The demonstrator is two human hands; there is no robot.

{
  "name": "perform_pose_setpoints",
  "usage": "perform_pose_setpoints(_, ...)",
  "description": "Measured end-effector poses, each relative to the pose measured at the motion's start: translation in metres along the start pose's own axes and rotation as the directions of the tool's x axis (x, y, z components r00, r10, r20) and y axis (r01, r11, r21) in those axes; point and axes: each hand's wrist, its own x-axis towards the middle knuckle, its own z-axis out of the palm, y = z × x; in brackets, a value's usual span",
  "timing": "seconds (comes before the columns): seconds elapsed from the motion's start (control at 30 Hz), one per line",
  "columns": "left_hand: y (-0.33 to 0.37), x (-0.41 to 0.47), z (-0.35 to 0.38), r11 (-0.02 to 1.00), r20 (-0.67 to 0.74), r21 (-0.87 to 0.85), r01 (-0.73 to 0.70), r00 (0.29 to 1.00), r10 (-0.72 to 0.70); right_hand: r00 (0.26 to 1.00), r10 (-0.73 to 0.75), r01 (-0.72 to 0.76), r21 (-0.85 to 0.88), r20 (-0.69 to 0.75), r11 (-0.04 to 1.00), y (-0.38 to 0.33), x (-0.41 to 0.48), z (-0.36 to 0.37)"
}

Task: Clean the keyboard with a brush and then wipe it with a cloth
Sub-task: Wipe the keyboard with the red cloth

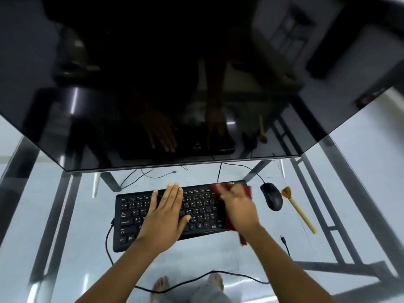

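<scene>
A black keyboard (pixel 133 215) lies on the glass table in front of me. My left hand (pixel 166 213) rests flat on its middle keys, fingers spread, holding nothing. My right hand (pixel 239 209) presses a dark red cloth (pixel 229 190) onto the keyboard's right end; the cloth's lower edge hangs below my wrist. The hand is blurred. A yellow-handled brush (pixel 299 212) with tan bristles lies on the table right of the mouse, apart from both hands.
A black mouse (pixel 271 196) sits between keyboard and brush. A large dark monitor (pixel 153 84) leans over the far side of the glass table (pixel 76 248). Cables (pixel 196 279) run near the front edge. The metal frame and my feet show through the glass.
</scene>
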Motion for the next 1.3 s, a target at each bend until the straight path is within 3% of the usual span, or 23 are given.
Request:
perform_pose_setpoints(0.07,0.011,0.008,-0.001,1.0,-0.018,0.007,-0.016,1.0,0.016,0.96,0.279,-0.279,0.052,-0.003,0.959,0.03,0.007,0.001)
perform_pose_setpoints(0.1,0.016,0.012,0.0,1.0,-0.022,0.001,-0.02,1.0,0.02,0.958,0.285,-0.282,0.075,-0.03,0.956,0.032,0.008,0.008)
perform_pose_setpoints(0.23,0.043,0.025,0.007,0.999,0.02,-0.015,-0.036,0.999,0.037,0.982,0.178,-0.189,0.296,0.065,0.936,-0.001,-0.016,0.005)
perform_pose_setpoints(0.3,0.05,0.026,0.014,0.999,0.045,-0.005,-0.042,0.998,0.042,0.989,-0.001,-0.038,0.265,0.148,0.963,0.011,-0.016,0.001)
perform_pose_setpoints(0.4,0.053,0.02,0.023,0.999,0.051,0.009,-0.039,0.998,0.039,0.979,0.205,-0.205,0.089,0.008,0.975,0.051,0.007,0.0)
perform_pose_setpoints(0.47,0.053,0.016,0.025,1.0,0.056,0.005,-0.029,0.998,0.028,0.979,0.203,-0.201,0.1,-0.009,0.974,0.045,0.008,0.0)
perform_pose_setpoints(0.57,0.055,0.015,0.026,1.0,0.066,-0.001,-0.008,0.998,0.008,0.99,-0.047,0.008,0.278,0.136,0.961,0.019,-0.02,0.008)
perform_pose_setpoints(0.63,0.055,0.015,0.026,1.0,0.064,-0.009,-0.005,0.998,0.005,0.973,-0.186,0.129,0.343,0.137,0.93,0.019,-0.037,0.007)
perform_pose_setpoints(0.67,0.055,0.015,0.025,1.0,0.059,-0.009,-0.003,0.998,0.003,0.978,-0.169,0.118,0.352,0.118,0.928,0.026,-0.033,0.006)
perform_pose_setpoints(0.77,0.056,0.015,0.024,1.0,0.041,-0.011,0.006,0.999,-0.006,0.986,0.142,-0.162,0.29,0.088,0.943,0.05,-0.015,0.006)
perform_pose_setpoints(0.8,0.057,0.015,0.024,1.0,0.035,-0.016,0.014,0.999,-0.014,0.982,0.164,-0.186,0.305,0.094,0.934,0.047,-0.015,0.004)
perform_pose_setpoints(0.93,0.063,0.015,0.025,0.998,0.036,-0.011,0.055,0.998,-0.055,0.956,-0.238,0.167,0.353,0.169,0.921,0.028,-0.04,0.007)
perform_pose_setpoints(1.0,0.065,0.014,0.025,0.998,0.032,-0.011,0.061,0.998,-0.061,0.974,-0.208,0.164,0.347,0.093,0.924,0.044,-0.034,0.0)
perform_pose_setpoints(1.07,0.065,0.013,0.025,0.998,0.029,-0.006,0.069,0.997,-0.068,0.999,-0.053,0.047,0.301,0.011,0.952,0.062,-0.025,-0.007)
perform_pose_setpoints(1.13,0.068,0.013,0.026,0.996,0.032,-0.003,0.091,0.995,-0.091,0.999,0.043,-0.05,0.38,0.027,0.924,0.066,-0.026,-0.008)
perform_pose_setpoints(1.27,0.094,0.026,0.025,0.994,0.021,-0.061,0.091,0.996,-0.09,0.977,-0.172,0.105,0.424,0.123,0.9,0.058,-0.042,-0.007)
perform_pose_setpoints(1.3,0.104,0.033,0.023,0.996,0.018,-0.066,0.061,0.998,-0.06,0.975,-0.205,0.151,0.409,0.091,0.9,0.068,-0.043,-0.01)
